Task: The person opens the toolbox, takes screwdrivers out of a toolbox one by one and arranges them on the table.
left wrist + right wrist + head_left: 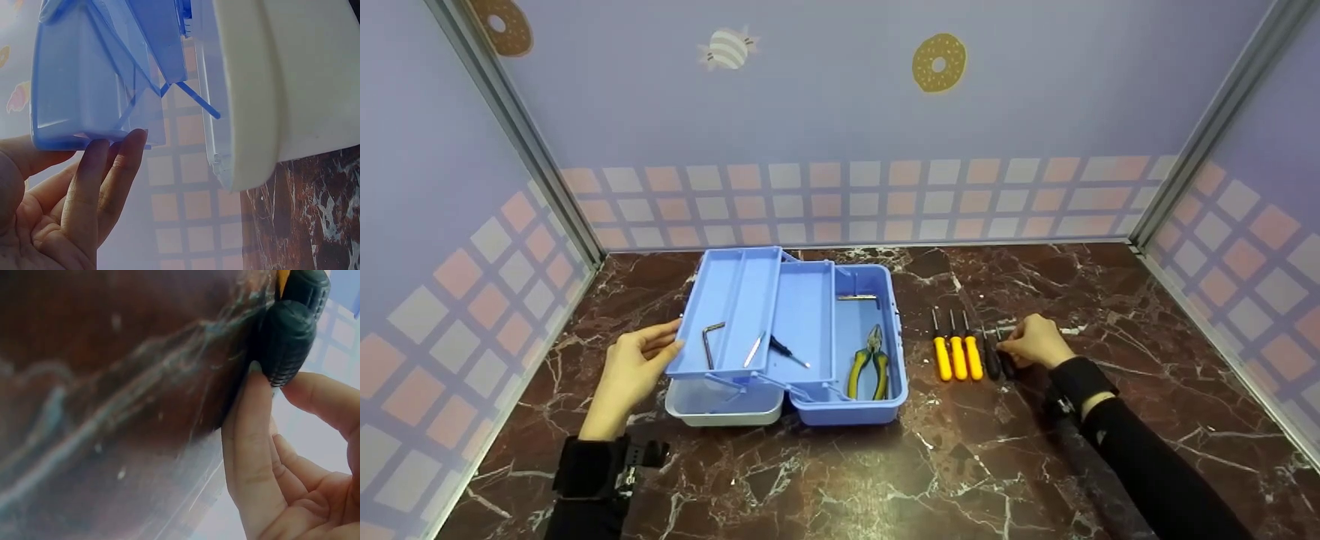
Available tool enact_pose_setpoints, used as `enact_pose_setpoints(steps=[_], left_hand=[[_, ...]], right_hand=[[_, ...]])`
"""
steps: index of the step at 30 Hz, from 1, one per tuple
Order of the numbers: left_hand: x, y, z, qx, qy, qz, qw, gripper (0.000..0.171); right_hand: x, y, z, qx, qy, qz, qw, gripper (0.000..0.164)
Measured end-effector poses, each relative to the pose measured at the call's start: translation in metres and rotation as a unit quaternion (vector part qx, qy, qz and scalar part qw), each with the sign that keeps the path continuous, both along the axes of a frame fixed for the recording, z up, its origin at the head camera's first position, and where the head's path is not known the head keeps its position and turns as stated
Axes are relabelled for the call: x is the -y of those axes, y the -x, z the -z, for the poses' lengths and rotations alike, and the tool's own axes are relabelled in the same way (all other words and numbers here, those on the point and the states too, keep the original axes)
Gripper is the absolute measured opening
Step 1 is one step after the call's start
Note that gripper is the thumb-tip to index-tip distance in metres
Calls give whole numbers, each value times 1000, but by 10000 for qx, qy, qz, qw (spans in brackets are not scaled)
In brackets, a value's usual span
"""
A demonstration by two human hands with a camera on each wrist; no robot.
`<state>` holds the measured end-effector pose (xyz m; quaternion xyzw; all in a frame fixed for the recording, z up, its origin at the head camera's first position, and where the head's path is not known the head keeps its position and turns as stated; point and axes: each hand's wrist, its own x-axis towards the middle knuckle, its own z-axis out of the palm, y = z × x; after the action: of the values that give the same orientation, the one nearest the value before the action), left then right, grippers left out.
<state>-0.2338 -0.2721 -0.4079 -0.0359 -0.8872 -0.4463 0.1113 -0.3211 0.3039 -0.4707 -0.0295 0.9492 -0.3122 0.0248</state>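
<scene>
My left hand [630, 367] pinches the left edge of the upper tray [724, 292] of a blue toolbox [847, 411], thumb on one side and fingers on the other. In the left wrist view the tray wall [62, 112] sits between them. At the right, my right hand [1033, 341] pinches the outermost black-handled screwdriver [1009, 366] by thumb and fingertips, low over the table. The right wrist view shows its ribbed handle [287, 334] close up, with another black-handled screwdriver [992, 364] beside it. Three yellow-handled screwdrivers [958, 360] lie to their left.
The toolbox stands open, trays fanned left over its whitish lid [724, 414]. A hex key [708, 349] and a small black tool [784, 349] lie in the trays. Green-yellow pliers [874, 346] rest in the main compartment. Walls enclose the marbled table [840, 487] at back and sides.
</scene>
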Motion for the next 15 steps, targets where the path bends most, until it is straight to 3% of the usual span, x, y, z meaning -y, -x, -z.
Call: enact_pose_setpoints(steps=[8, 12, 15], left_hand=[[0, 0, 0, 10, -4, 28, 10000, 38], [-1, 0, -1, -4, -35, 15, 10000, 37], [-2, 0, -1, -18, -53, 6, 10000, 37]], right_hand=[[1, -5, -6, -257, -296, -34, 9992, 27], [2, -6, -13, -561, -802, -30, 9952, 27], [2, -5, -18, -505, -1058, -39, 9931, 28]])
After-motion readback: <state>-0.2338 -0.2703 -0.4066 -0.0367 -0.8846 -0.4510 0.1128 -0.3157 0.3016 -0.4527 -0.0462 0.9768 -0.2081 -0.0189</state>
